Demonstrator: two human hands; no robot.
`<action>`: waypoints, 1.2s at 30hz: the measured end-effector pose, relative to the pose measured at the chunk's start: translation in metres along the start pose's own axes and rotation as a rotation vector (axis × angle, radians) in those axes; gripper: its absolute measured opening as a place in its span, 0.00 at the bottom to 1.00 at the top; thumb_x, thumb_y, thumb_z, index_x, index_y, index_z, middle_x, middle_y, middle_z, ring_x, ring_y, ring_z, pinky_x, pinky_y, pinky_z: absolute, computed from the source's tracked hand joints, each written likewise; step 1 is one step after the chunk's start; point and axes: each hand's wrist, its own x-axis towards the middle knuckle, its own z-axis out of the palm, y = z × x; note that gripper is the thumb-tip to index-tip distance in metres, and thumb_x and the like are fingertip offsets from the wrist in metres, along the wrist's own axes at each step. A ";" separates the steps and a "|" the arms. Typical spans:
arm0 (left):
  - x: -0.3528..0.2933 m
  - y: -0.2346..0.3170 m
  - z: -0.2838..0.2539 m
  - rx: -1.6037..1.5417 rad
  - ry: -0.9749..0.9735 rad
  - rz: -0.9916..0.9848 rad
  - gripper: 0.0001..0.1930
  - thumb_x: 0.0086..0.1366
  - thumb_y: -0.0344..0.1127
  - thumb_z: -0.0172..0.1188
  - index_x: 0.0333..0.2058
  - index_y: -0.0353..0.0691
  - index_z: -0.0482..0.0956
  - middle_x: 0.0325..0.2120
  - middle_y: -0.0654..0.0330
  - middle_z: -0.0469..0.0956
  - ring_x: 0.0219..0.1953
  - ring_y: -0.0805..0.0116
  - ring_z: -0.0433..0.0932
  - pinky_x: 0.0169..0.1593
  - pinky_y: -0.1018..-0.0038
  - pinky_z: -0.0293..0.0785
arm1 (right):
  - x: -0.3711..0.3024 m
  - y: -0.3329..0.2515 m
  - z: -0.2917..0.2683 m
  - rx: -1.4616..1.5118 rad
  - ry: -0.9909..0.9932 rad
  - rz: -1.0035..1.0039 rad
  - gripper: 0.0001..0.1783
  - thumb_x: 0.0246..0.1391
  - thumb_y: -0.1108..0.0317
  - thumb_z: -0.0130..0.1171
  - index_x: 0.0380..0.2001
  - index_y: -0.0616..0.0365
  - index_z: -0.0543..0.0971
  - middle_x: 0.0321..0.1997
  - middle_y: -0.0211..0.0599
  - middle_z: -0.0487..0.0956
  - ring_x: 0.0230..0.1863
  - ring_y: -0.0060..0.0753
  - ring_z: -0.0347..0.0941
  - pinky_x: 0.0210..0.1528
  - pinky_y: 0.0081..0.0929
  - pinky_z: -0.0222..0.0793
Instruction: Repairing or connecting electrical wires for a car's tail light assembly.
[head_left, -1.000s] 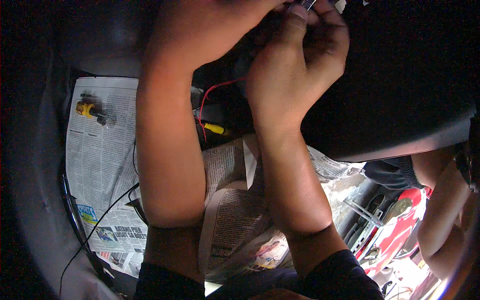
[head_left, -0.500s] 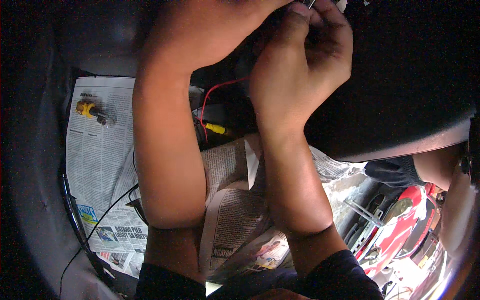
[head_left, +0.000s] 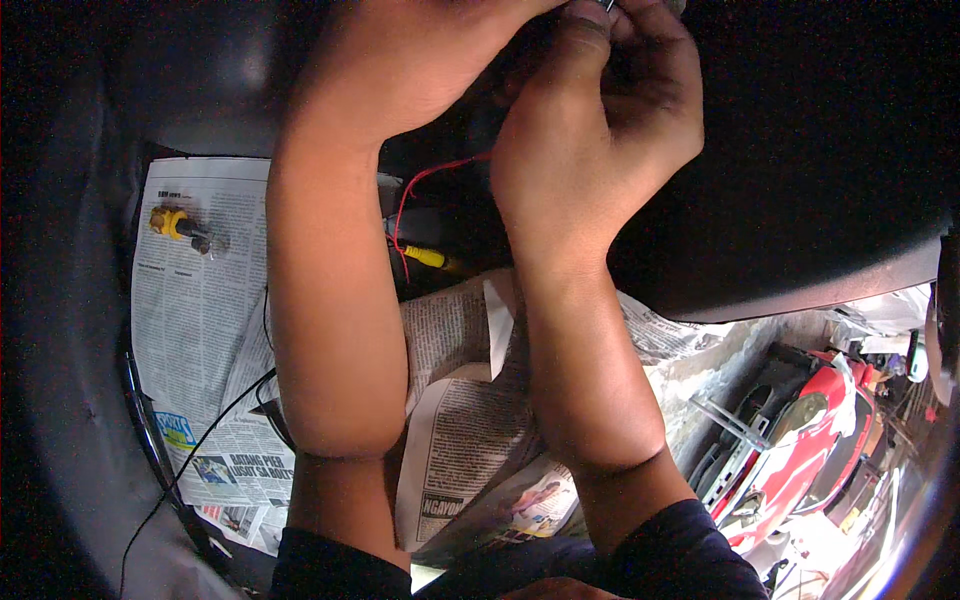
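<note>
Both my forearms reach up the view into a dark, black-lined space. My left hand [head_left: 430,70] is bent over toward the right at the top, its fingers cut off or hidden. My right hand [head_left: 600,140] is raised close beside it, thumb and fingers pinched on a thin shiny piece [head_left: 609,5], too small to name. Behind my wrists, a red wire [head_left: 408,195] curves down beside a yellow, narrow-ended piece [head_left: 425,257]. On newspaper [head_left: 195,320] left of my left arm lies a short yellow and dark piece [head_left: 180,226] with a clear-looking tip.
A black curved panel [head_left: 800,180] hangs at the right. More crumpled newspaper [head_left: 470,430] lies between my forearms. A thin black cable [head_left: 200,440] crosses the lower left. Beyond the opening, a red car [head_left: 810,440] stands at the lower right.
My hands have shifted slightly up and left, still close together. At the right, another person's arm and dark clothing have mostly moved out of view, uncovering more background.
</note>
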 end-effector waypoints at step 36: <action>-0.003 0.000 -0.010 0.115 0.058 -0.020 0.19 0.64 0.20 0.67 0.53 0.30 0.78 0.42 0.57 0.85 0.46 0.71 0.84 0.54 0.73 0.82 | 0.000 0.030 -0.004 -0.031 -0.018 -0.182 0.14 0.69 0.74 0.51 0.53 0.70 0.77 0.44 0.44 0.83 0.43 0.30 0.79 0.46 0.23 0.74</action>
